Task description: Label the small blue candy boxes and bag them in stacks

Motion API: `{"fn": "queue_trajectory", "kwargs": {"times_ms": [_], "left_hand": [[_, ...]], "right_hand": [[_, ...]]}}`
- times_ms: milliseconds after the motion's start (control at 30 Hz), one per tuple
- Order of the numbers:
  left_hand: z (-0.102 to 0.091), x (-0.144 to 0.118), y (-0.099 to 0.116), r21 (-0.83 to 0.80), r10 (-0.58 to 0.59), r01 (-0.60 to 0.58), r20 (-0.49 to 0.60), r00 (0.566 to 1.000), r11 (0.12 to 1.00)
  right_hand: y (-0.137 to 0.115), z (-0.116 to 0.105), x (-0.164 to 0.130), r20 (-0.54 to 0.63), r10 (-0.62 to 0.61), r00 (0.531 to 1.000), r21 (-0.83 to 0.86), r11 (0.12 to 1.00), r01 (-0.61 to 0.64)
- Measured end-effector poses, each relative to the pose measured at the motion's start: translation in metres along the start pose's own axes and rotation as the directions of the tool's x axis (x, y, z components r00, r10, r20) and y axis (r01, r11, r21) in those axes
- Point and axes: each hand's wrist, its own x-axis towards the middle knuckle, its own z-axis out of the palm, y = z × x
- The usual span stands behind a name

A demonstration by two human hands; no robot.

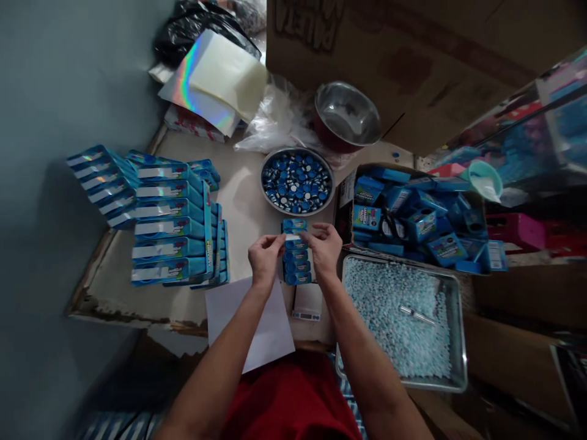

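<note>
The fingers [277,243] of the left hand [265,260] and the right hand [324,247] pinch shut on a row of small blue boxes [296,253] from both sides (the row lies on the bench [247,208]). Just behind it sits a bowl of blue caps [296,181]. A tray of pale pellets [401,321] lies to the right.

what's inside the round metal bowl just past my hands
The round metal bowl is filled with small blue and silver caps, heaped to near the rim. Its bottom is covered by them, so anything beneath cannot be seen.
</note>
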Motion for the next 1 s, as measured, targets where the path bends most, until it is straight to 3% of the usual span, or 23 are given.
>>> {"fn": "queue_trajectory", "kwargs": {"times_ms": [133, 267, 733, 900, 1000], "left_hand": [[0.010, 0.048, -0.019, 0.042, 0.051, -0.049, -0.034, 0.998, 0.998], [0.014, 0.072, -0.030, 0.039, 0.038, -0.036, -0.046, 0.998, 0.999], [0.017, 0.090, -0.043, 0.062, -0.035, 0.039, -0.050, 0.998, 0.997], [0.022, 0.096, -0.060, -0.161, -0.213, 0.218, 0.049, 0.976, 0.963], [0.031, 0.097, -0.073, -0.229, -0.308, 0.313, 0.059, 0.950, 0.922]], "right_hand": [[0.025, 0.023, 0.039, -0.012, -0.071, 0.997, -0.123, 0.990, 0.069], [0.040, 0.035, 0.054, -0.034, -0.102, 0.994, -0.187, 0.978, 0.094], [0.047, 0.043, 0.063, -0.041, -0.117, 0.992, -0.364, 0.927, 0.094], [0.047, 0.035, 0.072, -0.031, -0.172, 0.985, -0.540, 0.832, 0.128], [0.056, 0.026, 0.084, -0.063, -0.079, 0.995, -0.549, 0.836, 0.032]]}}
